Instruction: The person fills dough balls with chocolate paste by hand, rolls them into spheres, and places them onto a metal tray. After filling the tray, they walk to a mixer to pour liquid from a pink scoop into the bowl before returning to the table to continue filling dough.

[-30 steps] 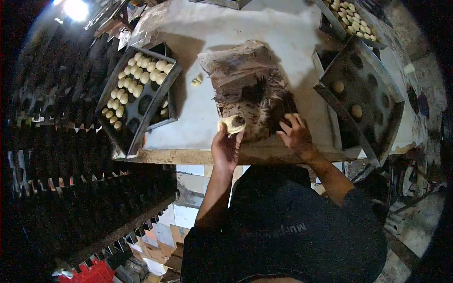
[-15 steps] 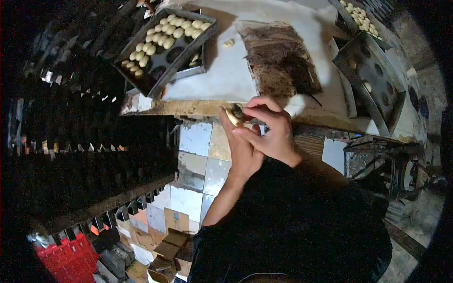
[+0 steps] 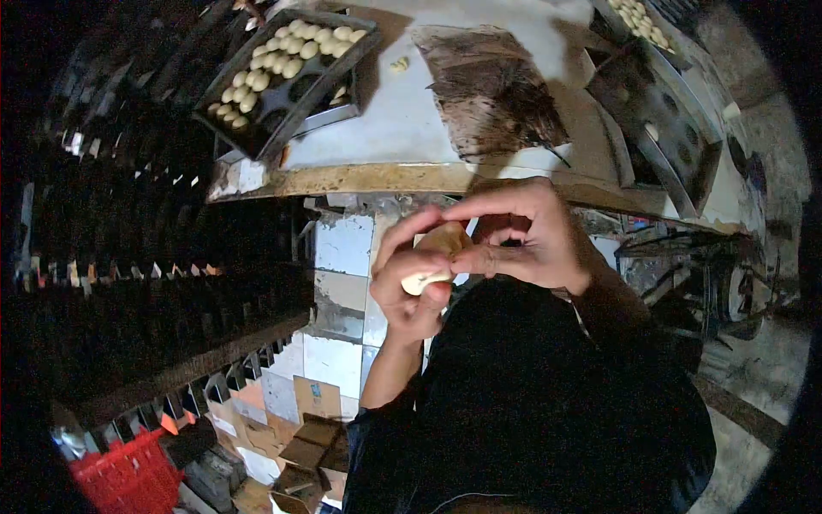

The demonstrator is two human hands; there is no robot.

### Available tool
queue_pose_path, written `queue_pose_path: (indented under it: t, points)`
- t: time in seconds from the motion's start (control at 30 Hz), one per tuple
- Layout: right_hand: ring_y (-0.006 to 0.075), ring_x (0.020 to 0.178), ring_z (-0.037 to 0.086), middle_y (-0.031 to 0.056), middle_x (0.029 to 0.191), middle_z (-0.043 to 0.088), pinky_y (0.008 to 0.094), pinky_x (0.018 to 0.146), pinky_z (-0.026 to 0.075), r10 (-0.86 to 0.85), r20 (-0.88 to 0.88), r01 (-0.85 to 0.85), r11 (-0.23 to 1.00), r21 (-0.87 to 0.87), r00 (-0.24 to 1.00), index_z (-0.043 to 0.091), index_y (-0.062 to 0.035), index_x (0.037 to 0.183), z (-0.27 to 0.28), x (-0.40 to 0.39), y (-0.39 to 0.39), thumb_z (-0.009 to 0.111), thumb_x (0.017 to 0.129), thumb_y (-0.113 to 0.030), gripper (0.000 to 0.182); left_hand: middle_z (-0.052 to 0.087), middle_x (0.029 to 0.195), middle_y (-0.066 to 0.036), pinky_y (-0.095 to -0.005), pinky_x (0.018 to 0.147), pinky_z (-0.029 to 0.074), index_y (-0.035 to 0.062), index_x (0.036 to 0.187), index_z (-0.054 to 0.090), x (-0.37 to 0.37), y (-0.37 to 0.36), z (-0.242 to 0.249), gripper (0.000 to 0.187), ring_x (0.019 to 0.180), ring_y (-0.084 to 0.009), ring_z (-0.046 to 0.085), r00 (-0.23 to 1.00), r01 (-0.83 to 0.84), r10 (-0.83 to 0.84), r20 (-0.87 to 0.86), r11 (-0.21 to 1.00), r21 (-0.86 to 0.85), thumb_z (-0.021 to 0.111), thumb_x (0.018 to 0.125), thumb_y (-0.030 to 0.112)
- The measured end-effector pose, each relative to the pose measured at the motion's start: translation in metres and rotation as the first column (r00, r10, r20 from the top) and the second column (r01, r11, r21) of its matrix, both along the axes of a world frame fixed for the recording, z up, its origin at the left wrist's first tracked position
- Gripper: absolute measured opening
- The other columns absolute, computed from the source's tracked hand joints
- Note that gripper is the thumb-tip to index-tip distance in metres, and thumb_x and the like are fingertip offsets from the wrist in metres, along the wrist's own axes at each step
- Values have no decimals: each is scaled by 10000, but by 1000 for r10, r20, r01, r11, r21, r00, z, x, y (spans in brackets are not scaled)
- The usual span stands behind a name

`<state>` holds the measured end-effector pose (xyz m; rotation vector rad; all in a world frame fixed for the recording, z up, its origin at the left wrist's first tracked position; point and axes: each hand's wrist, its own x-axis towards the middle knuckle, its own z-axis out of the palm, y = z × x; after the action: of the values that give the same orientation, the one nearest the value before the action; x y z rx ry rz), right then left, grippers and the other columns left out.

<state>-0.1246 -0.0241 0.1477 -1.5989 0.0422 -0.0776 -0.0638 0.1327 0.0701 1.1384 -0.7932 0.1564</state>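
Note:
In front of my body, below the table edge, my left hand [image 3: 404,278] curls around a pale piece of dough [image 3: 425,281]. My right hand [image 3: 527,236] meets it from the other side, thumb and forefinger pinching the dough's upper edge. The fingers hide much of the piece, so whatever is inside it does not show. Beyond my hands, a brown sheet smeared with dark paste [image 3: 492,94] lies on the table, and a thin dark stick [image 3: 555,154] pokes out from its near right corner.
At the left of the white table [image 3: 377,141] stands a metal tray [image 3: 295,116] with rows of dough balls. A small dough scrap [image 3: 400,64] lies near it. On the right sits another metal tray [image 3: 634,103] with round hollows. Cardboard boxes [image 3: 317,445] and a red crate [image 3: 128,467] are below.
My left hand has turned from flat to curled around the dough. Both hands have come lower and closer to my body, and the dark filling visible before is now covered.

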Motion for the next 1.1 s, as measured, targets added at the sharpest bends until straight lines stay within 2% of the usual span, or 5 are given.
queue_pose_path:
  t: [0.2,0.47,0.6,0.97,1.1]
  points:
    - [192,794,659,106,863,628,303,674,537,-143,409,299,889,-347,901,651,31,998,2,-26,-39,774,718,-59,319,572,1079,-185,-337,788,481,40,1018,691,-20,-69,3,221,999,-290,548,861,-448,314,401,841,305,666,866,198]
    - [227,749,663,102,889,665,300,645,521,-272,633,556,773,-305,725,689,-17,970,-9,-50,-177,812,683,-85,319,446,1038,-98,-346,802,368,-32,1196,513,-30,-204,14,636,918,-208,446,715,531,-549,-433,829,-174,609,804,459]
    - [185,762,658,96,854,648,272,654,507,-333,125,345,935,-88,935,699,-23,910,17,-77,-248,789,715,-53,218,394,1028,-132,-390,845,354,91,1025,599,-32,-273,9,474,984,-247,426,860,486,-487,-154,873,-45,485,907,535]
    - [269,949,666,131,1053,675,356,858,519,-428,691,605,796,-17,582,676,-15,1020,-39,-108,-347,681,782,-58,242,415,982,-67,-322,733,485,-8,1369,305,-65,-426,30,1129,859,-168,471,908,400,-392,-148,916,23,906,537,463]
    - [261,947,665,132,1025,678,364,816,537,-512,77,514,858,-6,856,668,-8,1019,-48,-135,-358,560,893,-174,234,622,949,-128,-350,702,470,11,941,626,-44,-467,13,512,799,-254,586,766,553,-587,264,810,196,878,617,317]
